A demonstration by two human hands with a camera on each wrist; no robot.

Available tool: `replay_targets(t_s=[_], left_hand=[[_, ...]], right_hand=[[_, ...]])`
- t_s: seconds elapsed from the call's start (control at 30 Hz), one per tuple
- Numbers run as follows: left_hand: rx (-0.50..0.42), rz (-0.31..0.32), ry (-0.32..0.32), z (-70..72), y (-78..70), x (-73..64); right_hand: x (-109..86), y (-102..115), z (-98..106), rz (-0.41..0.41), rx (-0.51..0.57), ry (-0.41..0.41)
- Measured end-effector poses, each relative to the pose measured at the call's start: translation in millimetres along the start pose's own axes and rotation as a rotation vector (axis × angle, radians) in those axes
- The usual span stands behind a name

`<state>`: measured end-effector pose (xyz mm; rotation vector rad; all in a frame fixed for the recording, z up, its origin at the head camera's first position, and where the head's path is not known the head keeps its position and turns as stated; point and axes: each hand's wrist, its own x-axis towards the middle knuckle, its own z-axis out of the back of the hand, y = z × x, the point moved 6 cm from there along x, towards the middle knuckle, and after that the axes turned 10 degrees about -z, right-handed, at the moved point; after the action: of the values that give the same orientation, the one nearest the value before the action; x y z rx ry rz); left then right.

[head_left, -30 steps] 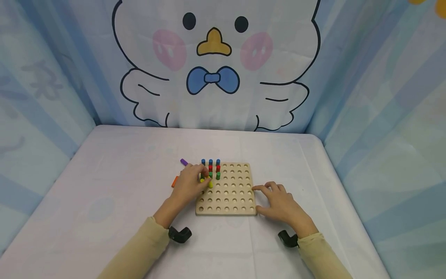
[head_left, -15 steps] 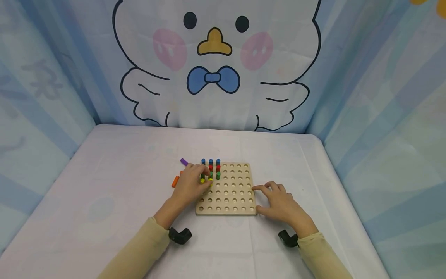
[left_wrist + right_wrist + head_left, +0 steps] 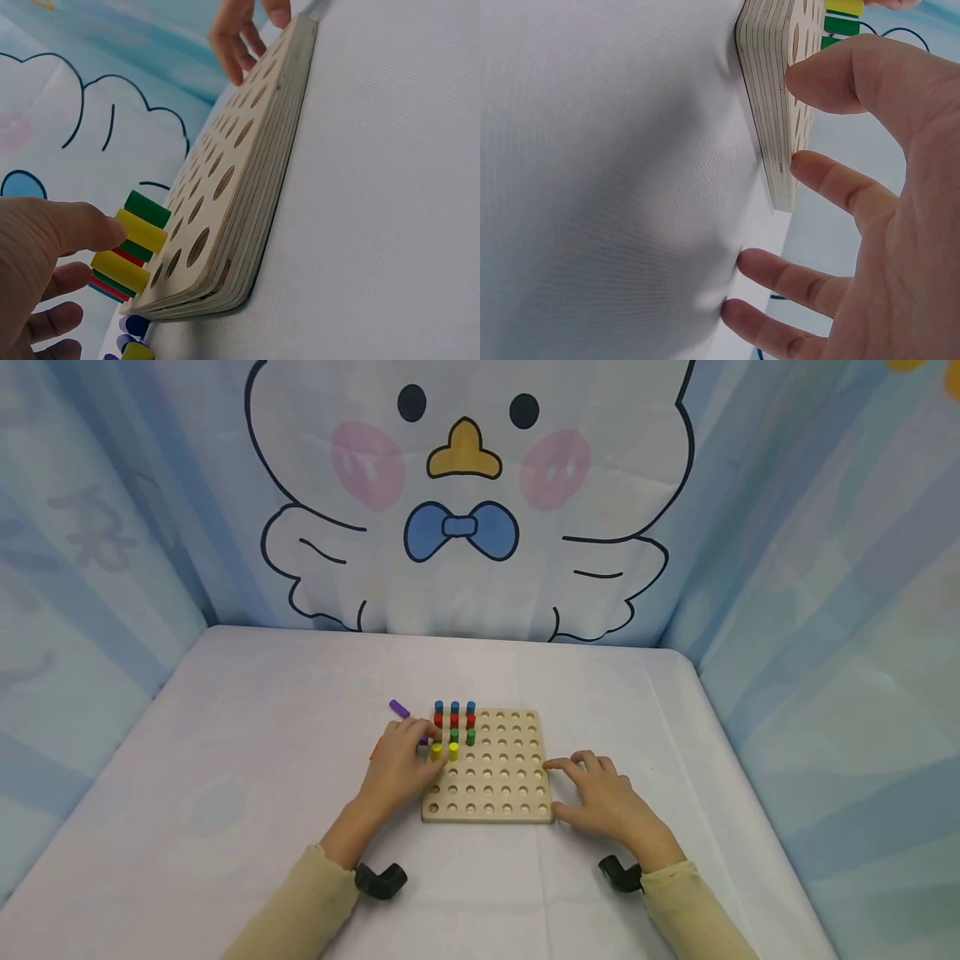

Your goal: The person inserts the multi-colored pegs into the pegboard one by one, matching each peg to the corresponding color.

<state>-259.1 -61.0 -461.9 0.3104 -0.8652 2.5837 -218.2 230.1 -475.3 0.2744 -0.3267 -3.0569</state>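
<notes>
A wooden pegboard (image 3: 506,782) with round holes lies on the table. Short blue pegs (image 3: 455,707), red pegs (image 3: 454,721) and green pegs (image 3: 470,737) stand in rows at its far left. Two yellow pegs (image 3: 453,751) stand in front of them. At these yellow pegs is my left hand (image 3: 396,766), fingers relaxed, nothing held between them; its thumb tip overlaps one yellow peg (image 3: 142,229) in the left wrist view. My right hand (image 3: 603,797) rests at the board's right edge, thumb and index fingertip touching it, fingers spread.
Left of the board lie loose pegs: a purple peg (image 3: 399,708), an orange peg (image 3: 375,747) partly behind the left hand, and a yellow peg (image 3: 137,351) among purple ones. A white cloth (image 3: 225,793) covers the table, with printed curtains (image 3: 825,568) around it.
The left hand has released the second yellow peg, which now stands in a hole, and drawn back slightly left. The right hand stays put.
</notes>
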Motion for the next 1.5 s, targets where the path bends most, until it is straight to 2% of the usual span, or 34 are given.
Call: replay_targets(t_s=[0.2,0.53,0.8,1.03,1.5], left_hand=[[-0.01,0.055,0.017,6.3,8.1,-13.7],[0.108,0.092,0.112,13.3,25.5,-30.9],[0.124,0.064,0.141,10.9,32.5,-37.1],[0.14,0.077,0.164,9.2,35.7,-40.6],[0.164,0.034,0.136,12.0,39.9,-42.3]], right_hand=[[-0.2,1,1,-0.004,0.008,0.003],[-0.3,2,0,-0.013,0.007,0.007],[-1.9,0,-1,-0.018,0.009,-0.002],[-1.4,0,-2,-0.017,0.01,-0.004],[-1.6,1,-1,-0.006,0.001,-0.009]])
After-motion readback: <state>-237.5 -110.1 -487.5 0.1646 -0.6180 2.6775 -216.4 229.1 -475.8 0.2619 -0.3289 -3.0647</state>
